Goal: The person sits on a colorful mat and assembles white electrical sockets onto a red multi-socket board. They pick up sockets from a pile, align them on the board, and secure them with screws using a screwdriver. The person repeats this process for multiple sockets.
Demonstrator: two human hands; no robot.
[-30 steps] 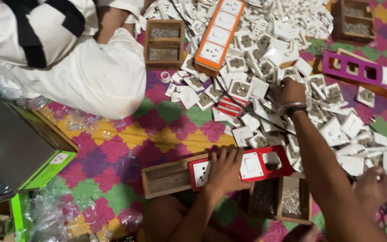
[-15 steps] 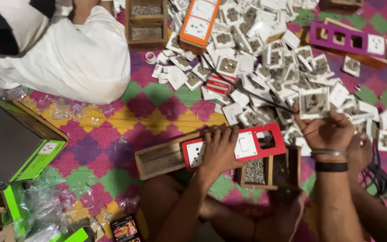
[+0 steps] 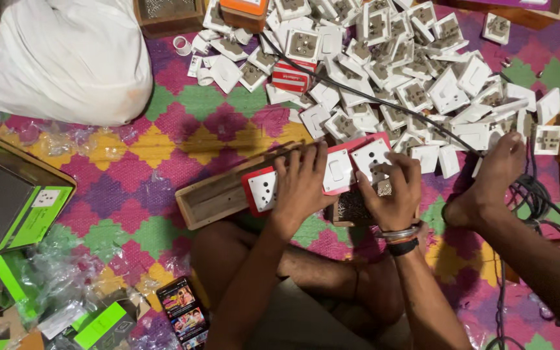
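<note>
Pressing my left hand flat on the red switch plate, fingers spread; my right hand pinches a white socket module into it. The plate's long axis runs left-right, tilted up rightward, atop the wooden tray. Sockets crowd beyond; the mat leftward lies open.

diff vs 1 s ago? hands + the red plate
Right hand came back from the pile of white sockets with one socket and now presses it onto the red plate. Left hand stayed flat on the plate; the plate stayed on the wooden box.
</note>
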